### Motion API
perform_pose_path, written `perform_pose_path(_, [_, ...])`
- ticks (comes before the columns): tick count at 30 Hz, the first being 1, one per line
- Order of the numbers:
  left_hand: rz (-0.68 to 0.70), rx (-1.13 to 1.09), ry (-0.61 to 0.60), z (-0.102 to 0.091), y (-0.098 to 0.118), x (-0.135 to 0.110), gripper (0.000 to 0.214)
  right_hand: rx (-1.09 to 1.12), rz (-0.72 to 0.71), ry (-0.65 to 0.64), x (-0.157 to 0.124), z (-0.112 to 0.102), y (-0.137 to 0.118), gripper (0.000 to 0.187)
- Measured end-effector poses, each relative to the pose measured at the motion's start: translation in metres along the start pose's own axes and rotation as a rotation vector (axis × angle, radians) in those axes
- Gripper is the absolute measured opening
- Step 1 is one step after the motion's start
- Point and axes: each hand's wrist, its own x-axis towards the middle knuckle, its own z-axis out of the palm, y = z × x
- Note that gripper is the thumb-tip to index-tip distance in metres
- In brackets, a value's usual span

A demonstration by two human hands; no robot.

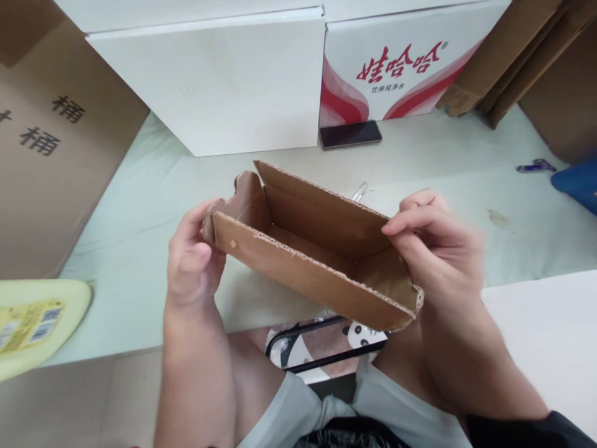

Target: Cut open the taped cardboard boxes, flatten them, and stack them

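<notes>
Head: open cardbd box [312, 256] btwn LH [193, 264], RH [433, 246].

I read 娃哈哈 in large red characters on the white-and-red carton [401, 81] at the far side, right of centre, with 饮用纯净水 in small dark characters below. On the brown carton [60, 171] at left I make out 桶 twice in black, plus part of another mark. The yellow label [30, 326] on the pale green container [73, 298], near left, carries print too small for me to read.
</notes>
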Motion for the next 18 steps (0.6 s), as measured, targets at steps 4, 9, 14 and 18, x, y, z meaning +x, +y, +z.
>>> perform_pose_path(4, [0.025, 0.022, -0.072, -0.003, 0.001, 0.000, 0.067, -0.060, -0.010, 0.077, 0.000, 0.002, 0.004, 0.026])
perform_pose_path(9, [0.066, 0.167, -0.122, -0.006, 0.001, -0.005, 0.079, -0.053, 0.036, 0.033, -0.001, 0.000, 0.009, 0.023])
perform_pose_path(14, [0.097, 0.318, -0.150, 0.003, 0.000, -0.011, 0.088, -0.072, 0.045, 0.064, -0.003, -0.002, 0.012, 0.030])
perform_pose_path(18, [0.065, 0.315, -0.171, 0.008, 0.000, -0.009, 0.087, -0.032, 0.006, 0.012, -0.005, -0.005, 0.018, 0.038])
